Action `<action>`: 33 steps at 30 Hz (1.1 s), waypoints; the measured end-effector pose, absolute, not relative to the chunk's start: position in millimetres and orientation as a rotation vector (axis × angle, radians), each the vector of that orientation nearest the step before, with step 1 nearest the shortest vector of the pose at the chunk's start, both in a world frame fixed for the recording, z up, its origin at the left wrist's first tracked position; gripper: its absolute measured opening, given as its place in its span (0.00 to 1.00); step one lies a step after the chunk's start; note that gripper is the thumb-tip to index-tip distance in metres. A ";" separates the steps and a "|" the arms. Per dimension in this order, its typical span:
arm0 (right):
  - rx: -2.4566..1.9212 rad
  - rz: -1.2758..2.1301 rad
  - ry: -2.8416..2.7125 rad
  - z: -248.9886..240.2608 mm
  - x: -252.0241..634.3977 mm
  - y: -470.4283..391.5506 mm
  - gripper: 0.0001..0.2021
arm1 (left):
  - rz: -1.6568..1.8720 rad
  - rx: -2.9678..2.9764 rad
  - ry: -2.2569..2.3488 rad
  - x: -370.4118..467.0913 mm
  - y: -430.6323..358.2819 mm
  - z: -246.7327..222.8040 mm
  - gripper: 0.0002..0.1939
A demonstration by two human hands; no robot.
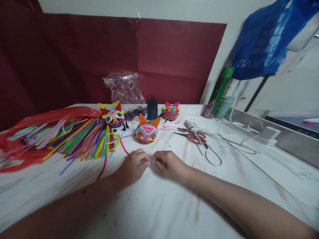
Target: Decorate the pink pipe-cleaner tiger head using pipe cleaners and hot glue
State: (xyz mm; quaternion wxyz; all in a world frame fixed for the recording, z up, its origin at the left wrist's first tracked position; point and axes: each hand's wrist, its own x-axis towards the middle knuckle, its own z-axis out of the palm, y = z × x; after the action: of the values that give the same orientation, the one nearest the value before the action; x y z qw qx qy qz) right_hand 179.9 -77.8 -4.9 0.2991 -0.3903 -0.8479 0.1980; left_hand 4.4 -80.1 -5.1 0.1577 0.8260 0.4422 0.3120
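A short purple pipe cleaner point(151, 161) is pinched between the fingertips of both hands, just above the marble-patterned table. My left hand point(133, 166) is closed on its left part, and my right hand point(171, 165) grips the right end; the fingers hide most of it. Just beyond the hands sits a pink animal head with orange ears point(146, 132), made of coiled pipe cleaners. Two similar heads stand further back: one with red ears point(114, 118) to the left and one with pink ears point(171, 111) to the right. A pink pipe cleaner point(124, 146) runs behind my left hand.
Many colored pipe cleaners point(82, 139) spill from a red plastic bag point(30, 124) at left. Orange-handled scissors point(195, 137) and a glue gun point(193, 126) with its cord lie at right. Behind stand a phone point(152, 109), clear plastic wrap point(124, 88) and a green cup point(224, 107).
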 end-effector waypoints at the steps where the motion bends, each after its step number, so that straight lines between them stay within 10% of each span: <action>1: -1.030 0.502 -2.282 -5.1 180.1 -77.8 0.06 | 0.876 2.399 1.257 4.3 -79.8 -6.6 0.06; 18: -0.861 1.279 -1.698 -19.3 167.6 -69.6 0.14 | 1.133 2.088 1.307 6.3 -78.4 -3.9 0.08; 33: -0.964 0.918 -1.828 -8.8 170.8 -77.3 0.08 | 1.106 2.131 1.299 7.5 -76.3 -5.9 0.07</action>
State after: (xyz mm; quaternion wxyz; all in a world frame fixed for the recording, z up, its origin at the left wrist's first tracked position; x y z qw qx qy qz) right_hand 170.8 -77.3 -8.8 0.4261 -0.3855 -0.7313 0.3675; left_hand 7.5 -76.3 -5.9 0.2047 0.7641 0.4658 0.3966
